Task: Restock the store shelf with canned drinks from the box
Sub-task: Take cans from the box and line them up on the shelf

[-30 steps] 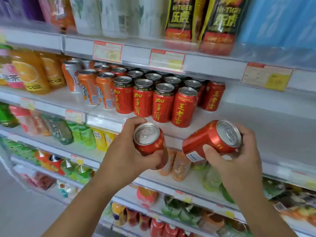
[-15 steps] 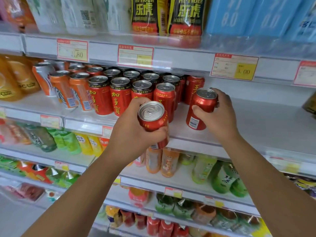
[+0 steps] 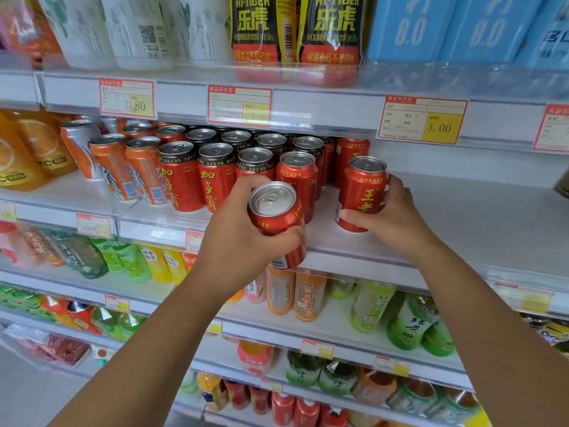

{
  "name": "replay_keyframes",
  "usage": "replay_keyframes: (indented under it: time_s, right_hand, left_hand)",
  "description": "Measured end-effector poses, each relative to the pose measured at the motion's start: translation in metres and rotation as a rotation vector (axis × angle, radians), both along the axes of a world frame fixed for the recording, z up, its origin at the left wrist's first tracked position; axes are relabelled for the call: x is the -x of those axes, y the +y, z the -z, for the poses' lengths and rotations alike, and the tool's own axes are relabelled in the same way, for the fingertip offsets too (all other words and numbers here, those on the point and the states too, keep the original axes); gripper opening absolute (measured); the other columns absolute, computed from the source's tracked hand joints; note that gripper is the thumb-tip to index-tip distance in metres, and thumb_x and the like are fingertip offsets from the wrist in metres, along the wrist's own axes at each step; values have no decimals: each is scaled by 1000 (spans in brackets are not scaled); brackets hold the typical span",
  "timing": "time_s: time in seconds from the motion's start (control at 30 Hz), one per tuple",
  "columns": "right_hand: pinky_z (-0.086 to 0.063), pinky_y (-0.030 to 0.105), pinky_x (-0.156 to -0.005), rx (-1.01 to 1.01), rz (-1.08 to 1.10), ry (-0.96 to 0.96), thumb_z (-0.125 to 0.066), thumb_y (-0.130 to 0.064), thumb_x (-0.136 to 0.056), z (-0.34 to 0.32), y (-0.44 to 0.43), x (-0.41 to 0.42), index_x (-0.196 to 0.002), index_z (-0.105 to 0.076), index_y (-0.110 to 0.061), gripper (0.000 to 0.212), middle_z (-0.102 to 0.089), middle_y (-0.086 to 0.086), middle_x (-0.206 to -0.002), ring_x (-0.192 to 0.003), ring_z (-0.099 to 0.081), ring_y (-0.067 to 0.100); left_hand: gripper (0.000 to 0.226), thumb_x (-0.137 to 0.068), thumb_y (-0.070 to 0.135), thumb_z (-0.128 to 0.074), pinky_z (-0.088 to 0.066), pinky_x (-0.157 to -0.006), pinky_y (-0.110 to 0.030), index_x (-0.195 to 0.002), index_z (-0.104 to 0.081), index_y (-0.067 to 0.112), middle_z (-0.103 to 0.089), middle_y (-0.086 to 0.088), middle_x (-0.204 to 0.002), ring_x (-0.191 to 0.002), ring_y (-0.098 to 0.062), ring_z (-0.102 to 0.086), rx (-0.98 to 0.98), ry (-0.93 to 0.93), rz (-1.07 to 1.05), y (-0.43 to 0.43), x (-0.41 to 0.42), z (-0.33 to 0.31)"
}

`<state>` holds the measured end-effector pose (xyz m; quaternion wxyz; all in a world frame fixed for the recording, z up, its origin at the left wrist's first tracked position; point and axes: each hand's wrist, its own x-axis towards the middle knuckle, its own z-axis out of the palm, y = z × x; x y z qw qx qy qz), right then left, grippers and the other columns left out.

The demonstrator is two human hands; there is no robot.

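My left hand point(image 3: 243, 241) grips a red drink can point(image 3: 277, 217) upright in the air, just in front of the shelf edge. My right hand point(image 3: 391, 217) is wrapped around a second red can point(image 3: 361, 192) that stands upright on the white shelf point(image 3: 462, 217), to the right of the rows of red cans point(image 3: 215, 177). Another red can point(image 3: 297, 180) stands between the two held cans. The box is out of view.
Orange cans point(image 3: 135, 171) and orange juice bottles point(image 3: 34, 149) fill the shelf's left part. Bare shelf stretches to the right of my right hand. Price tags point(image 3: 421, 120) line the shelf above, which holds bottles and packs. Lower shelves carry green and yellow bottles point(image 3: 397, 322).
My right hand carried its can from mid-air onto the shelf, set it upright and turned it so the label faces out. My left hand rose closer to the shelf with its can.
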<state>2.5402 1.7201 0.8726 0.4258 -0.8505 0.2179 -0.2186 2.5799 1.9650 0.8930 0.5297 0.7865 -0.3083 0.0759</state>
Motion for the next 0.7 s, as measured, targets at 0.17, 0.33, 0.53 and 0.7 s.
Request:
replay_keyframes:
  time_s: [0.17,0.33,0.53,0.7]
  right_hand:
    - [-40,30,-91,-61,-105,-2,-81,-24,-75,-4,-9,5,-142,-34,-26,82,-52,-3,-135,-114,-53,14]
    - [-42,31,-88,60,-40,-12,-84,-30,-71,-4,-13,-21,-138,-34,-19,84,-51,4,-136,-108,-53,16]
    - [-47,43,-99,84,29,-19,-85,-39,-66,6,-27,-57,-137,-34,-21,90,-50,7,-137,-120,-55,26]
    - [-48,40,-96,82,56,-58,-86,-37,-66,12,-29,-70,-130,-38,-16,83,-53,9,-134,-117,-57,26]
  left_hand:
    - [56,-66,29,-83,-43,-70,-4,-113,-52,30,-65,18,-97,-90,6,-60,-4,8,10,0,0,-2]
    - [55,-66,27,-83,-42,-69,-3,-112,-52,30,-65,18,-96,-88,9,-60,7,18,19,-2,1,-4]
    - [53,-66,26,-83,-44,-69,-5,-110,-53,30,-66,18,-94,-87,6,-61,0,24,21,1,0,0]
    - [53,-67,23,-83,-44,-69,-5,-111,-54,30,-66,19,-93,-86,8,-61,4,31,17,3,-1,3]
